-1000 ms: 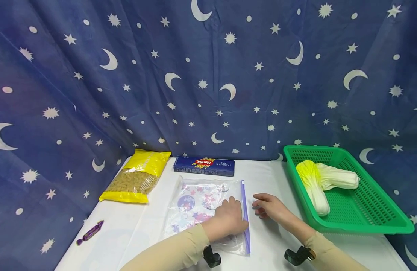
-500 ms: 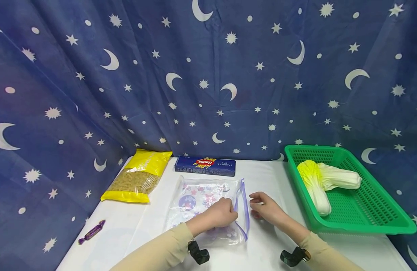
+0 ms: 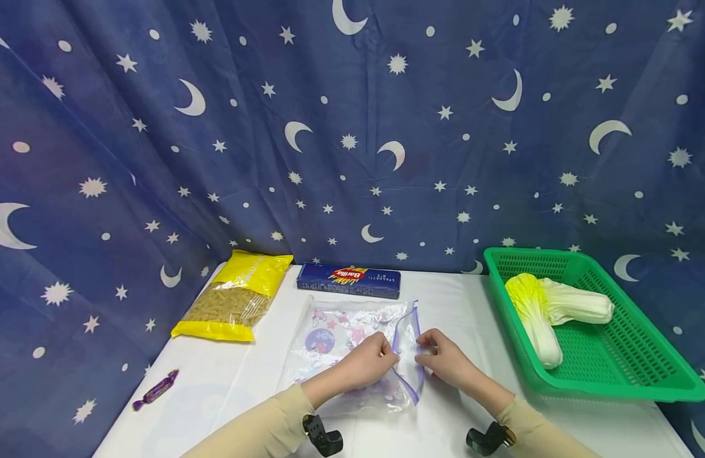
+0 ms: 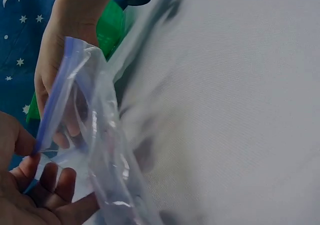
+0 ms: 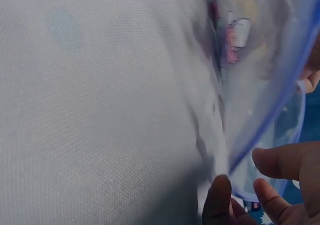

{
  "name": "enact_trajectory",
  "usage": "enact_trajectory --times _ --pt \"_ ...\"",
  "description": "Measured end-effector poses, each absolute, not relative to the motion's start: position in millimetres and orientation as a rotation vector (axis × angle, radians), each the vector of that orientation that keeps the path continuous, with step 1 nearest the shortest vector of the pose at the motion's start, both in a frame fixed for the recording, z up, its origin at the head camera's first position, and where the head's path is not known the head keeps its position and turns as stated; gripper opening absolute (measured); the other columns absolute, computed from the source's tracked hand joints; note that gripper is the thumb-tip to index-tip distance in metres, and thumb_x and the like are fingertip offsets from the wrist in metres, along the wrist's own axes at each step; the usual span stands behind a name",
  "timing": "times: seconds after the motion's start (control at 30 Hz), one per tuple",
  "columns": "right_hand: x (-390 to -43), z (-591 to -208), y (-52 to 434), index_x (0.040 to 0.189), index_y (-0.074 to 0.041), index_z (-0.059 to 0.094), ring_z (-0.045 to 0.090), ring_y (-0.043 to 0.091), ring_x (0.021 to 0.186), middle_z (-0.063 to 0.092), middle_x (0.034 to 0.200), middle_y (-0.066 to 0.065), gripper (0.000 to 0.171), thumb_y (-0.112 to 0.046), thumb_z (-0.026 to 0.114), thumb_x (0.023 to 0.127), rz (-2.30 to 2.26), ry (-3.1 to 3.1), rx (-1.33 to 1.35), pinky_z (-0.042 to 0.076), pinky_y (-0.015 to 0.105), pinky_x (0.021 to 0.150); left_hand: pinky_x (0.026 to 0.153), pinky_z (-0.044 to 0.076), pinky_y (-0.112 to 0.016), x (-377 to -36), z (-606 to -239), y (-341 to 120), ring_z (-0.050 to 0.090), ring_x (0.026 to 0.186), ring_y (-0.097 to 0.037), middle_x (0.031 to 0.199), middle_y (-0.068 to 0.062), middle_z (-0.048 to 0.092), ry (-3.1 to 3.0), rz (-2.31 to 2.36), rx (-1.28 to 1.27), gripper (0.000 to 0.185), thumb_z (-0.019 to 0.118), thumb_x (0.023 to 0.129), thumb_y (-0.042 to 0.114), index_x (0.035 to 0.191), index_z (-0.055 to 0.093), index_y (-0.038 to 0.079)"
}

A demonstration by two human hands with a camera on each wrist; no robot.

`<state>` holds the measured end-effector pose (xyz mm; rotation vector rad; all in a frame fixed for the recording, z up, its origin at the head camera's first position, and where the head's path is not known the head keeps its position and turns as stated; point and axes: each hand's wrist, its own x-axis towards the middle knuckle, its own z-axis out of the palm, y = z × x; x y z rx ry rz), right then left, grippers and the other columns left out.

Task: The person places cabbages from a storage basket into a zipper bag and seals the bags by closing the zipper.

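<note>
Left hand (image 3: pixel 366 362) pinching bag (image 3: pixel 323 342), right hand (image 3: pixel 447 361) alongside

Left hand (image 3: pixel 366 362) pinches, right hand (image 3: pixel 445 362) curves loosely opposite it (both forearms (image 3: pixel 269 423) slant inward)

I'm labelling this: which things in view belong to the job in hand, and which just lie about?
Seemingly in use:
zip bag
left hand, pinching its edge
right hand, beside its mouth

Seemingly lying about:
yellow pasta bag
spaghetti box
purple sweet
green basket
vegetables inside it
</note>
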<state>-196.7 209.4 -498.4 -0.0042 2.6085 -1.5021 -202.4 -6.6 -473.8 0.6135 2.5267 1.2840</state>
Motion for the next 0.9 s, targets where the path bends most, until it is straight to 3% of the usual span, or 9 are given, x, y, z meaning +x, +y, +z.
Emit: enact_trajectory --times 0.13,0.37,0.57,0.7,0.8,0.9 --pt "-197 -500 209 0.117 -0.001 0.059 0.058 0.02 0.078 0.061 0.109 0.013 0.032 0.0 0.072 0.087 -1.537 2.6 -0.004 0.053 0.034 0.057 0.056 0.044 -0.025 -204 -472 -11 0.05 0.064 -0.01 0.076 0.001 0.053 2.512 1.351 0.616 0.009 0.059 0.094 0.013 0.088 0.052 0.01" --pt "-202 -495 206 0.131 0.0 0.059 0.054 0.021 0.067 0.056 0.111 0.016 0.047 0.005 0.069 0.085 -1.656 2.515 -0.003 0.05 0.03 0.051 0.058 0.046 -0.025 -207 -465 -16 0.052 0.066 -0.008 0.081 0.003 0.057 2.547 1.313 0.617 0.007 0.059 0.092 0.015 0.095 0.053 0.012" --pt "-203 -490 201 0.134 -0.001 0.06 0.053 0.019 0.063 0.06 0.118 0.017 0.051 0.007 0.067 0.084 -1.669 2.541 -0.008 0.046 0.027 0.05 0.062 0.049 -0.026 -209 -456 -17 0.056 0.071 -0.008 0.096 0.001 0.059 2.576 1.28 0.667 0.039 0.063 0.089 0.011 0.126 0.05 0.011" --pt "-203 -487 197 0.134 -0.001 0.062 0.052 0.018 0.063 0.063 0.121 0.015 0.051 0.007 0.065 0.084 -1.634 2.582 -0.002 0.044 0.026 0.049 0.062 0.05 -0.026 -211 -451 -18 0.06 0.064 -0.008 0.119 -0.01 0.06 2.564 1.22 0.687 0.06 0.06 0.09 0.007 0.149 0.046 0.014" --pt "-203 -484 194 0.135 -0.001 0.063 0.052 0.018 0.062 0.065 0.124 0.014 0.051 0.006 0.063 0.084 -1.592 2.61 -0.009 0.043 0.026 0.049 0.063 0.051 -0.026 -211 -449 -18 0.063 0.061 -0.009 0.141 -0.017 0.051 2.545 1.152 0.677 0.058 0.056 0.093 0.007 0.151 0.051 0.014" --pt "-204 -481 191 0.135 -0.002 0.064 0.051 0.017 0.06 0.066 0.125 0.013 0.051 0.005 0.061 0.084 -1.556 2.629 -0.017 0.042 0.026 0.048 0.058 0.053 -0.026 -212 -448 -18 0.064 0.059 -0.012 0.152 -0.02 0.043 2.515 1.138 0.655 0.053 0.053 0.095 0.007 0.148 0.054 0.008"
